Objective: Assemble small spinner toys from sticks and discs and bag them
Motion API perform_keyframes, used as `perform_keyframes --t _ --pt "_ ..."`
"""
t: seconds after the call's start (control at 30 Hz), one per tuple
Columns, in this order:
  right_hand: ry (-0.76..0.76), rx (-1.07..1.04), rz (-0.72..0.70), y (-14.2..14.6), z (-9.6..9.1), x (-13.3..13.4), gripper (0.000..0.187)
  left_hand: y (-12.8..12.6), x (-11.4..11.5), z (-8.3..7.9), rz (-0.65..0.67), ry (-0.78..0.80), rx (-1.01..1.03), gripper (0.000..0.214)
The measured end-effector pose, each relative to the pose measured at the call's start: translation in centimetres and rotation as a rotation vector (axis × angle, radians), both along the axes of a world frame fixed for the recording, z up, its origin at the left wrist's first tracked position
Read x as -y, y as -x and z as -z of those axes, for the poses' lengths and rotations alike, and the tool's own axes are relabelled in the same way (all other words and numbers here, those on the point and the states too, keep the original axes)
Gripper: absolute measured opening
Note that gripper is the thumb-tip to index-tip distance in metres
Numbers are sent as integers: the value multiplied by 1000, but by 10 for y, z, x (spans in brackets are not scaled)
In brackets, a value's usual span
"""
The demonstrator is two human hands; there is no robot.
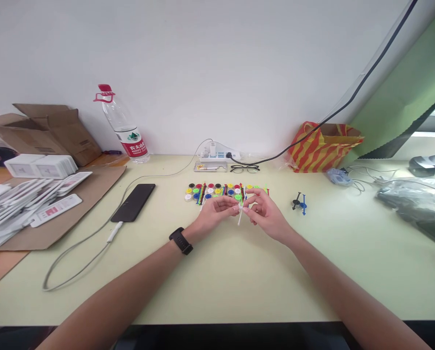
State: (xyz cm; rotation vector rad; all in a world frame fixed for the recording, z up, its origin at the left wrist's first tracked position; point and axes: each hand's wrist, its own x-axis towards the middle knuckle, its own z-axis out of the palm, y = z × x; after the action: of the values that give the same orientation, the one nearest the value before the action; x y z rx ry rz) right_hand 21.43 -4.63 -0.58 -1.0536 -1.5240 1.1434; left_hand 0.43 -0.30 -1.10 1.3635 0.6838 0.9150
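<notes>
Coloured pieces (224,190) behind white stick (239,218), phone (133,202) left, bottle (125,130) beyond

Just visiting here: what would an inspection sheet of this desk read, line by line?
Surface: pale green table, smooth top.
Things in hand: white stick pinched between both hands; rows of coloured discs and sticks just behind; black and blue pieces to the right.
Clutter: phone, water bottle, glasses, cardboard box, white cards, striped bag.
Hands: left hand and right hand meet on the stick; watch on left wrist.
Cables: grey cable plugged into the phone; black cable climbing the wall; power strip at the back.
Surroundings: white wall, green panel at right.
</notes>
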Motion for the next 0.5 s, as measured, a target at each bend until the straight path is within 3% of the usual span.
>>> perform_keyframes --t 0.17,0.27,0.37,0.5 --pt "-45 28 37 -1 0 -1 48 0 0 0 4 -2 -4 34" --pt "-193 96 156 -2 -4 2 41 0 -1 1 -15 9 -13 33" --pt "-321 170 228 -1 -8 8 48 0 -2 2 -35 19 -11 32" --pt "-140 211 63 -1 -5 10 42 0 -2 1 -54 19 -3 32"
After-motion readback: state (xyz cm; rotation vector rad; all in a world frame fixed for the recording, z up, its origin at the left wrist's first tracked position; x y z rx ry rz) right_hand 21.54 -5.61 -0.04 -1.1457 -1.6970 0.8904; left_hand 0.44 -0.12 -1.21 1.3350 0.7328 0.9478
